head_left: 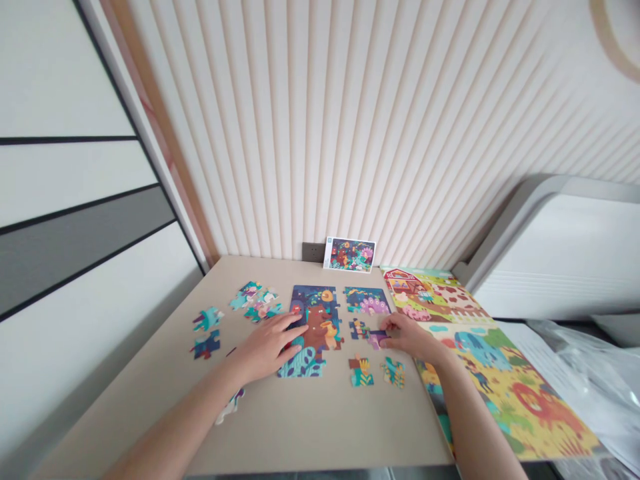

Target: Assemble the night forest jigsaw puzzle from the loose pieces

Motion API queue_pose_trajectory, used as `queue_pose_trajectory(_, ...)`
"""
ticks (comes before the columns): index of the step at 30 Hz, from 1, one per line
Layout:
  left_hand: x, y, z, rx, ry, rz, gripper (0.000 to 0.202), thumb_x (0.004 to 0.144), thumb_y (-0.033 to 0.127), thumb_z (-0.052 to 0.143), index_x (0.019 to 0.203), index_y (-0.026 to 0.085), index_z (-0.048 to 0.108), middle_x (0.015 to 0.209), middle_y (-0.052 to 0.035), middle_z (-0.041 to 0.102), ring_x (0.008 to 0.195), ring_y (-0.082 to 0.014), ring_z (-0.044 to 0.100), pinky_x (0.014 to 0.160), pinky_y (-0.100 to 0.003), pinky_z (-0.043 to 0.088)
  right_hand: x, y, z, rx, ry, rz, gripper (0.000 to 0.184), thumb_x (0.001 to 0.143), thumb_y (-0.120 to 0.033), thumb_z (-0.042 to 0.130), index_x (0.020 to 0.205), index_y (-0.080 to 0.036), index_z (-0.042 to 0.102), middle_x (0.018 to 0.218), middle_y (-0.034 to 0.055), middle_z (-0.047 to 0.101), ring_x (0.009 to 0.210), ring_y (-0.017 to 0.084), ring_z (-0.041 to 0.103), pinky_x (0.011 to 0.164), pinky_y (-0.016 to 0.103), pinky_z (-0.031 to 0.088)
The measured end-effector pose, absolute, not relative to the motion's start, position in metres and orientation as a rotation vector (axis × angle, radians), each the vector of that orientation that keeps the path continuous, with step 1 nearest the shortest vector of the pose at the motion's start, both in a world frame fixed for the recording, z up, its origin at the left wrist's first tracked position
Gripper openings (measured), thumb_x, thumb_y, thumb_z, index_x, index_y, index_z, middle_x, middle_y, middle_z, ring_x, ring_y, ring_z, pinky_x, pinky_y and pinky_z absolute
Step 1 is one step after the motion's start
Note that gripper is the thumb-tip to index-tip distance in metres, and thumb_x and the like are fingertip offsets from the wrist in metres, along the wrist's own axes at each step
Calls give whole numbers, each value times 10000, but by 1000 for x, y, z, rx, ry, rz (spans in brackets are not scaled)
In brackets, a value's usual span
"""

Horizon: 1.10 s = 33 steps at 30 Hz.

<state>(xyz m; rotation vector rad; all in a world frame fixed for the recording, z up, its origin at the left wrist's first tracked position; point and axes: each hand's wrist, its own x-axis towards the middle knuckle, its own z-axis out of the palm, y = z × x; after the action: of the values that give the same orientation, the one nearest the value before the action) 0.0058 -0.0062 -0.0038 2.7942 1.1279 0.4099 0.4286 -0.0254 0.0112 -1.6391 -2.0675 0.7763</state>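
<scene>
"What do we record at the grip?"
"We find the right hand (410, 337) at the purple piece (376, 340), right of the bear section (319, 319); we cannot tell whether it is pinched. The left hand (267, 343) lies, fingers spread, over that section's left edge."
"Beyond?"
"We note loose pieces (206, 345) left, a picture card (353, 255) far, a farm picture (435, 297) far right."

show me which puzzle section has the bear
The largest section, with the left hand over its left edge; the smaller section to its right shows a pinkish fan shape.
</scene>
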Motion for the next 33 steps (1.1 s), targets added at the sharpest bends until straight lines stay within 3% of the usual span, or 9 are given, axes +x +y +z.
queue_pose_trajectory(5,7,-7,-4,2785,1123,405,429,1050,439,466,1451,349,590,1572,-65,491,1445,-300,464,1193,-508,395,427,-21,14,-1541,-1850,829,281,837,-450,744,936,-199,667,769,-8,625,696,168,572,642,287,446)
queue_pose_trajectory(11,5,-4,-10,2783,1117,451,428,1045,418,482,1458,363,581,1557,-57,506,1419,-300,493,1176,-493,422,422,-19,28,-1315,-1459,851,520,897,-511,688,1324,-223,617,928,20,635,761,168,643,703,314,523)
queue_pose_trajectory(18,4,-3,-13,2760,1085,511,422,1036,415,502,1442,354,601,1551,-61,514,1419,-303,493,1181,-485,418,420,-22,37,-1278,-1299,858,665,863,-516,734,1437,-223,571,936,20,664,747,162,660,734,336,573)
queue_pose_trajectory(22,5,-4,-12,2742,1086,505,420,1039,412,500,1443,357,599,1549,-63,513,1423,-305,488,1181,-487,417,424,-20,33,-1366,-1311,806,648,842,-574,720,1363,-206,609,914,32,696,768,193,705,717,339,591)
queue_pose_trajectory(26,6,-5,-10,2738,1091,504,416,1040,419,499,1438,361,602,1540,-57,521,1410,-299,498,1181,-486,416,438,-16,25,-1564,-1330,720,543,839,-589,685,1181,-170,639,800,54,731,682,215,724,564,283,535)
queue_pose_trajectory(30,6,-4,-10,2768,1105,461,423,1043,419,492,1449,352,591,1553,-60,509,1419,-299,486,1186,-499,407,453,-14,16,-1675,-1380,689,424,801,-534,712,1012,-167,672,599,15,676,523,195,652,446,248,428)
queue_pose_trajectory(33,5,-4,-11,2778,1100,482,423,1042,412,493,1447,345,595,1552,-64,512,1417,-301,488,1184,-496,409,457,-14,11,-1705,-1458,712,373,795,-503,705,958,-168,704,601,7,676,479,161,593,438,246,408)
